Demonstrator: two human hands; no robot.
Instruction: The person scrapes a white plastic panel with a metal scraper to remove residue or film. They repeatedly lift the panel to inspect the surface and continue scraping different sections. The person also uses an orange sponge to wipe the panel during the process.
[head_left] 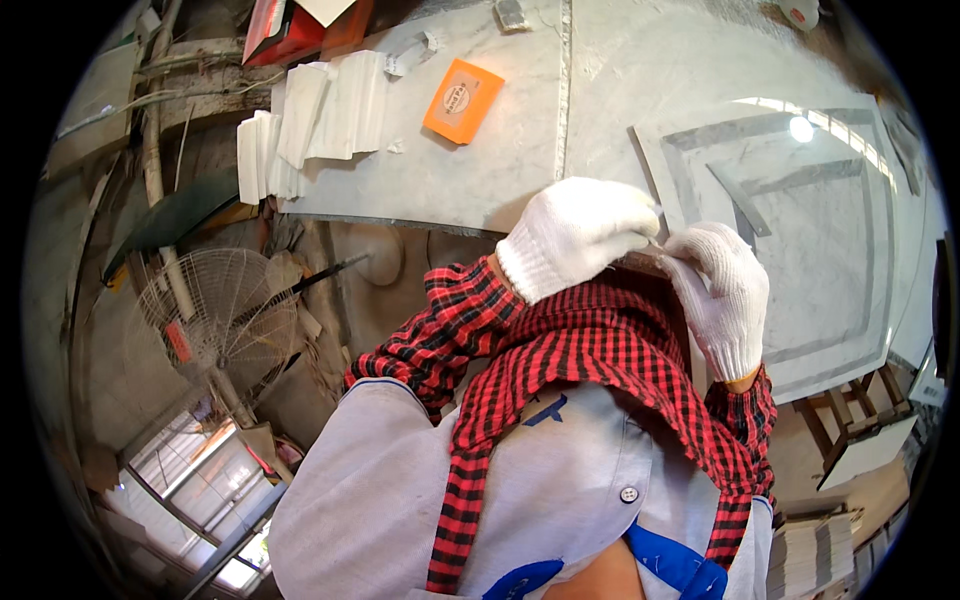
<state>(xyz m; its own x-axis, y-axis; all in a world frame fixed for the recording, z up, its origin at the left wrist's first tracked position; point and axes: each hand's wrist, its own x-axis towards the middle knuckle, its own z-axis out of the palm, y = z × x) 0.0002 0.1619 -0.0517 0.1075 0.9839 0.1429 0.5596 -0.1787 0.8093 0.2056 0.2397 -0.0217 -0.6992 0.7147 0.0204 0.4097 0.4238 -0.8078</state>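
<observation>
Both my hands wear white knitted gloves and meet at the near edge of a white-grey marble slab table (pixel 480 180). My left hand (pixel 578 238) is closed, thumb and fingertips pinched toward the right. Close against it, my right hand (pixel 722 290) bends its fingers in a pinch. A small pale bit may sit between the fingertips, but it is too small to make out. Just beyond my right hand lies a grey strip (pixel 738 200), resting on a white marble panel (pixel 800 215) with grey inlaid bands.
An orange rectangular pad (pixel 464 101) lies left of centre on the table. Several white strips (pixel 340 110) are stacked at the left, near a red box (pixel 285 30). A small grey block (pixel 512 15) sits at the far edge. A wire-caged fan (pixel 220 320) stands at left.
</observation>
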